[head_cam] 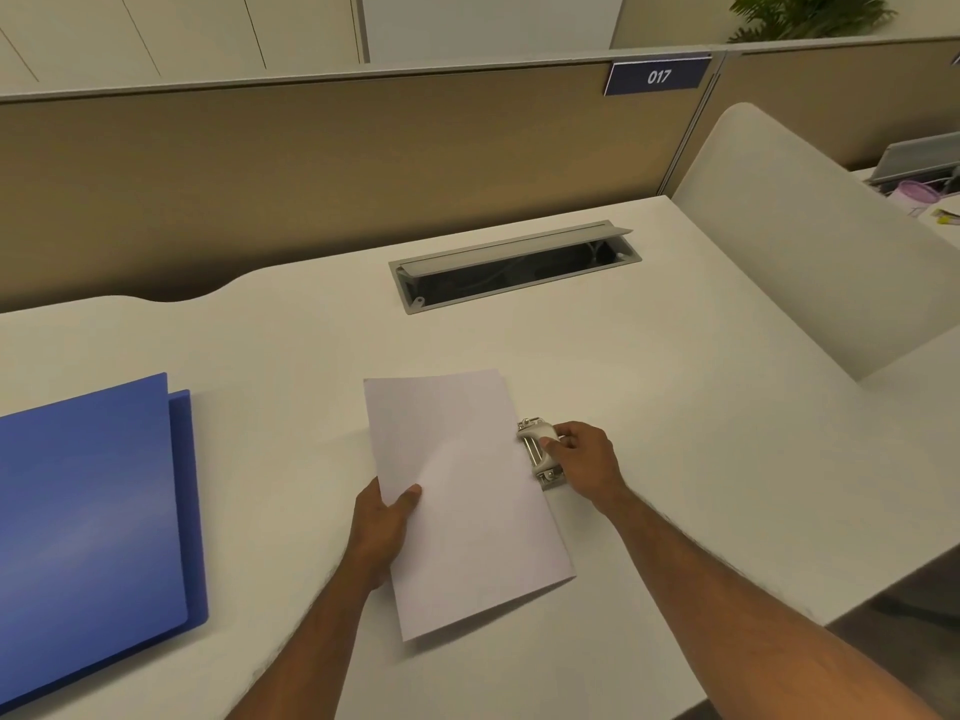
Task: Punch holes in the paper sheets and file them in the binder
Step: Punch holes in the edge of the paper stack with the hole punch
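Two grips: your left hand (387, 517) pinches the paper sheets (467, 511) steady; your right hand (584, 454), three o'clock, clamps the hole punch (536, 449).

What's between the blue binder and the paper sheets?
Head view: bare desk, then the left hand gripping the paper sheets on the blue binder side.

The white desk (675, 356) carried a blue binder (88, 511) well left of where the left hand (382, 522) pinched the paper sheets (457, 501). A hole punch (537, 452) sat just right of that grip, and a recessed cable tray (514, 267) lay beyond it.
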Demonstrator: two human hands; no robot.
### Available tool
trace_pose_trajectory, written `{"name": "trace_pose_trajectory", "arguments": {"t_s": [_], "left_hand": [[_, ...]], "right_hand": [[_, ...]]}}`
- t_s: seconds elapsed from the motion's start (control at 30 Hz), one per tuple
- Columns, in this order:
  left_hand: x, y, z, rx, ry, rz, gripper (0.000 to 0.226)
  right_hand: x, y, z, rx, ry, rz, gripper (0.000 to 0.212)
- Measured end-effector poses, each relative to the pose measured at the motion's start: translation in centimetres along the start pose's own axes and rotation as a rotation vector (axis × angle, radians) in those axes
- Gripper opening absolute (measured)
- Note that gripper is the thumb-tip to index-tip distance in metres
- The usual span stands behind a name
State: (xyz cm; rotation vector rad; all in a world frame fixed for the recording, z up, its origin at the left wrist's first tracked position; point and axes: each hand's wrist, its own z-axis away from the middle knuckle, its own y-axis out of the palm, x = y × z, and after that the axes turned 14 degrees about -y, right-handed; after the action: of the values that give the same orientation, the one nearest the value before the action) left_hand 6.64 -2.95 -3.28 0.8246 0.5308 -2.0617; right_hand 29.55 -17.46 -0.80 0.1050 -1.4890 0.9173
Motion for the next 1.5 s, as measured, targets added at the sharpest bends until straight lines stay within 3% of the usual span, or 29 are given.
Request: {"name": "trace_pose_trajectory", "arguments": {"t_s": [1.5], "left_hand": [[-1.2,1.4,-0.6,-0.049,0.017,-0.037,0.039]], "right_hand": [[-0.7,-0.3,-0.5,0.046,0.009,-0.048,0.019]]}}
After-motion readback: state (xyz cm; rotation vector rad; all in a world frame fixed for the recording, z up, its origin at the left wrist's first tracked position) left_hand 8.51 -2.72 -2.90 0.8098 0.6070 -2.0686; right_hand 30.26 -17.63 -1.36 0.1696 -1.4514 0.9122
